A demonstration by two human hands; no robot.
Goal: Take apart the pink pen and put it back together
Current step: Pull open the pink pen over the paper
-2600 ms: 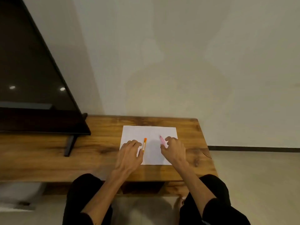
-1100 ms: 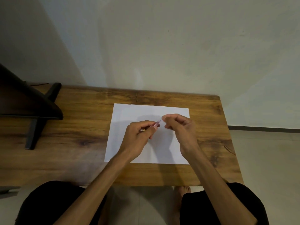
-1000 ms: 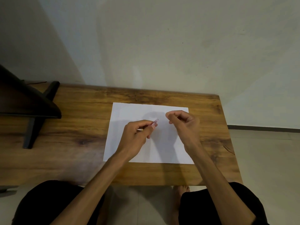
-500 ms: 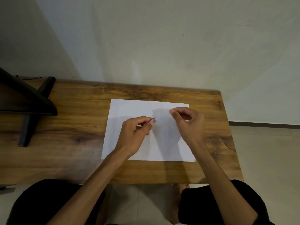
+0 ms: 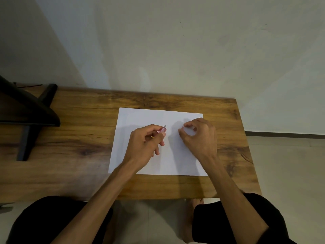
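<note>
My left hand (image 5: 146,145) has its grip curled round the pink pen (image 5: 162,129), whose far end pokes out past my thumb and forefinger and points toward my other hand; the rest of the barrel is hidden inside my fist, along with a speck of yellow-orange near my palm that I cannot make out. My right hand (image 5: 198,138) hovers just beside it, apart from the pen, its thumb and forefinger tips pinched together on a tiny part (image 5: 182,127) that is too small to identify. Both hands are over a white sheet of paper (image 5: 140,118) that lies flat on the wooden counter (image 5: 79,138); the sheet carries no writing that I can read. At the left of the counter stands a dark screen (image 5: 21,106) on a black foot (image 5: 26,143), well apart from the paper. A pale wall (image 5: 175,50) rises behind the counter. My forearms cross the near edge of the counter and cover part of the sheet, and my knees in black cloth (image 5: 237,217) show below it, with a bare foot (image 5: 197,203) on the floor.
</note>
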